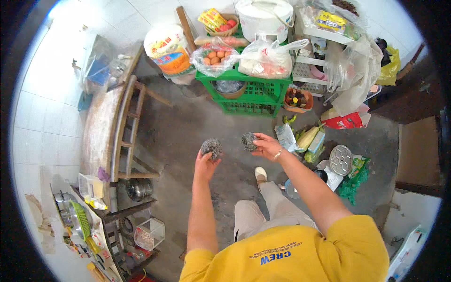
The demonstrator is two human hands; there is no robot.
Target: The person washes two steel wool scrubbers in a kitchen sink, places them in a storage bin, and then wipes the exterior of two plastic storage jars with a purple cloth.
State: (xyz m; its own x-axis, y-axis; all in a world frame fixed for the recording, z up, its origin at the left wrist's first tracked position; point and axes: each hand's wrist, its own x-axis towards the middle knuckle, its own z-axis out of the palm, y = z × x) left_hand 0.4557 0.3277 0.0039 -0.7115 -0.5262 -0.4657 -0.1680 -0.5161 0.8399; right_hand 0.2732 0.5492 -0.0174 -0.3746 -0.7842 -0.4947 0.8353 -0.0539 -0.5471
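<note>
My left hand (205,167) is closed around a round grey steel wool scourer (212,147), its thumb pressed on the near edge. In my right hand (267,146) a second, similar steel wool scourer (248,142) is pinched between thumb and fingers. The two scourers are held apart at about the same height, in mid-air over the grey floor (188,120). A bracelet shows on my right wrist.
Ahead stands a green plastic crate rack (246,89) with a bag of eggs (217,57) and a white bag (265,61). Corn and packages (307,138) lie on the floor at right. A wooden bench (101,127) and a low shelf (134,211) line the left.
</note>
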